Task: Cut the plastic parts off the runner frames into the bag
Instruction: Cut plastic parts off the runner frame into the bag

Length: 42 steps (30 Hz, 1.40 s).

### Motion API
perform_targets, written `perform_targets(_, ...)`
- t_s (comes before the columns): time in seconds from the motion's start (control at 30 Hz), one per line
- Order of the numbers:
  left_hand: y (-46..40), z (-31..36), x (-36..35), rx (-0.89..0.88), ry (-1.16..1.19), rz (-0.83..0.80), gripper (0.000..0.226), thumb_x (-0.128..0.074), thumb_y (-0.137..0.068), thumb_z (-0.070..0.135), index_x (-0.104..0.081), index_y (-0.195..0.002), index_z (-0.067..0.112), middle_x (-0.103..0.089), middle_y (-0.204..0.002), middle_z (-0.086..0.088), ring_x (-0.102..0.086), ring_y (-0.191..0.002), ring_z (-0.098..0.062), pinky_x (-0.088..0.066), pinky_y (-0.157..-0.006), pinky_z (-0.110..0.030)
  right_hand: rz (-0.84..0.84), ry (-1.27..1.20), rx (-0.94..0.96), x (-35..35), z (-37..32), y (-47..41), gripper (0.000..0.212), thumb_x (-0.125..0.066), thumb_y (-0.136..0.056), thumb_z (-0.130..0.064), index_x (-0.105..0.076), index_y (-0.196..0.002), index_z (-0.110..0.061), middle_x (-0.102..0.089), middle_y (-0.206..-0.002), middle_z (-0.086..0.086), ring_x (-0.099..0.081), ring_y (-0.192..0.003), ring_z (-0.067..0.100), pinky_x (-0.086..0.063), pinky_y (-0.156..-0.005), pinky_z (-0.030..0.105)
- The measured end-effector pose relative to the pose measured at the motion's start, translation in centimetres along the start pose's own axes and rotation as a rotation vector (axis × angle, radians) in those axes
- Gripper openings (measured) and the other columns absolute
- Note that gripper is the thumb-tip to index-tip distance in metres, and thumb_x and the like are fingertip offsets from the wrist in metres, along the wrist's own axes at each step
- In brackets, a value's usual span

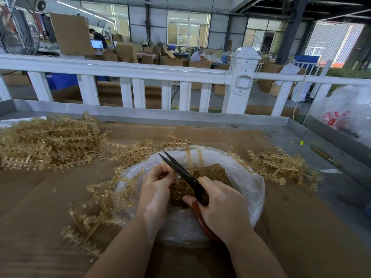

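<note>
A clear plastic bag (pixel 244 189) lies open on the cardboard-covered table, with amber cut parts (pixel 212 173) heaped inside. My right hand (pixel 220 207) grips the red handles of black scissors (pixel 180 169); the blades are slightly apart and point up and to the left over the bag. My left hand (pixel 156 189) pinches a small amber piece right beside the blades, above the bag's mouth. A runner frame (pixel 193 159) stands tilted in the bag behind the scissors.
A large heap of amber runner frames (pixel 50 141) fills the table's left. More frames lie at the right (pixel 281 165) and at the front left (pixel 96 207). A white railing (pixel 124 71) runs behind the table. A stuffed plastic sack (pixel 345 113) sits at the far right.
</note>
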<state>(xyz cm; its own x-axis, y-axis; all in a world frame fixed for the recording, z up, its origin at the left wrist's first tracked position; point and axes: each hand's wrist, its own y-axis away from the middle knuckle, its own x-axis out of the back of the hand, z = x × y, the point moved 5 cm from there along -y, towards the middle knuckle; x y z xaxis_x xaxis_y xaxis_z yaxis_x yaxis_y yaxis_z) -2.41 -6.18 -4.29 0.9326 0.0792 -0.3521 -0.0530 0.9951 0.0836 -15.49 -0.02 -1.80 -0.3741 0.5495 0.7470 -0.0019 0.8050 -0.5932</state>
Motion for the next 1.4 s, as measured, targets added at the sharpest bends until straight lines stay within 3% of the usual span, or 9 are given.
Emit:
perform_targets(0.17,0.06,0.0,0.02,-0.017,-0.089,-0.037,0.016,-0.055,-0.091,0.001,-0.063,-0.079,0.009,-0.062,-0.093,-0.028,-0.059,-0.095,-0.045,-0.043,-0.099,-0.053,0.008,-0.017,0.006,-0.28,0.26,0.06,0.035,-0.063,-0.078,-0.057,-0.066,-0.095,-0.026,-0.063,-0.07,-0.012,-0.056,-0.062,0.004,-0.034,-0.057,0.007)
perform_targets(0.23,0.02,-0.11,0.0,-0.026,-0.109,-0.046,0.018,-0.056,-0.091,0.002,-0.064,-0.078,0.01,-0.064,-0.092,-0.024,-0.059,-0.101,-0.046,-0.041,-0.101,-0.057,0.004,-0.017,0.001,-0.38,0.31,0.06,0.037,-0.06,-0.079,-0.058,-0.065,-0.097,-0.027,-0.063,-0.071,-0.012,-0.057,-0.064,0.004,-0.039,-0.057,0.011)
perform_targets(0.37,0.08,-0.16,-0.05,-0.041,-0.133,-0.041,0.029,-0.056,-0.092,0.004,-0.067,-0.07,0.019,-0.065,-0.078,-0.006,-0.06,-0.088,-0.031,-0.043,-0.096,-0.053,0.007,-0.005,-0.013,-0.43,0.42,0.06,0.036,-0.06,-0.079,-0.058,-0.065,-0.097,-0.028,-0.064,-0.073,-0.013,-0.058,-0.065,0.003,-0.038,-0.058,0.01)
perform_targets(0.53,0.14,-0.17,-0.01,-0.061,-0.059,-0.052,0.026,-0.056,-0.09,0.001,-0.066,-0.072,0.016,-0.067,-0.078,-0.006,-0.062,-0.087,-0.03,-0.046,-0.093,-0.05,0.02,-0.001,-0.012,-0.48,0.37,0.01,0.035,-0.064,-0.078,-0.056,-0.066,-0.096,-0.026,-0.064,-0.072,-0.012,-0.059,-0.064,0.006,-0.04,-0.056,0.013)
perform_targets(0.7,0.0,-0.23,0.17,-0.02,0.175,-0.068,0.012,-0.057,-0.089,0.005,-0.066,-0.09,0.013,-0.072,-0.078,-0.005,-0.069,-0.074,-0.022,-0.056,-0.06,-0.03,0.025,-0.005,-0.021,-0.41,0.37,-0.03,0.034,-0.064,-0.078,-0.056,-0.066,-0.094,-0.027,-0.063,-0.07,-0.012,-0.058,-0.062,0.005,-0.033,-0.056,0.01)
perform_targets(0.9,-0.46,-0.24,0.44,-0.051,0.234,-0.052,0.011,-0.057,-0.087,0.006,-0.067,-0.082,0.008,-0.067,-0.071,-0.006,-0.065,-0.064,-0.015,-0.056,-0.057,-0.023,0.003,-0.021,-0.02,-0.45,0.44,0.01,0.034,-0.064,-0.079,-0.056,-0.065,-0.098,-0.028,-0.065,-0.074,-0.012,-0.06,-0.067,0.007,-0.04,-0.058,0.014)
perform_targets(1.07,-0.55,-0.21,0.71,-0.087,0.3,-0.036,0.015,-0.057,-0.089,0.004,-0.06,-0.078,0.014,-0.065,-0.074,-0.002,-0.063,-0.072,-0.015,-0.055,-0.065,-0.024,-0.02,-0.03,-0.018,-0.48,0.39,0.04,0.041,-0.052,-0.079,-0.062,-0.065,-0.099,-0.028,-0.065,-0.077,-0.012,-0.06,-0.071,0.006,-0.038,-0.061,0.012)
perform_targets(1.23,-0.58,-0.23,0.77,-0.035,0.372,-0.077,0.009,-0.054,-0.09,0.008,-0.063,-0.089,0.005,-0.067,-0.086,-0.01,-0.067,-0.071,-0.015,-0.056,-0.061,-0.022,-0.017,-0.024,-0.017,-0.37,0.4,0.04,0.039,-0.058,-0.079,-0.06,-0.065,-0.099,-0.029,-0.065,-0.077,-0.013,-0.06,-0.071,0.005,-0.035,-0.061,0.008)
perform_targets(1.4,-0.81,-0.36,0.93,-0.006,0.422,-0.047,0.011,-0.054,-0.09,0.009,-0.065,-0.087,0.01,-0.067,-0.078,-0.003,-0.064,-0.067,-0.009,-0.054,-0.06,-0.017,-0.036,-0.038,0.006,-0.45,0.29,0.08,0.042,-0.052,-0.078,-0.064,-0.065,-0.1,-0.03,-0.064,-0.077,-0.013,-0.059,-0.071,0.006,-0.042,-0.061,0.014)
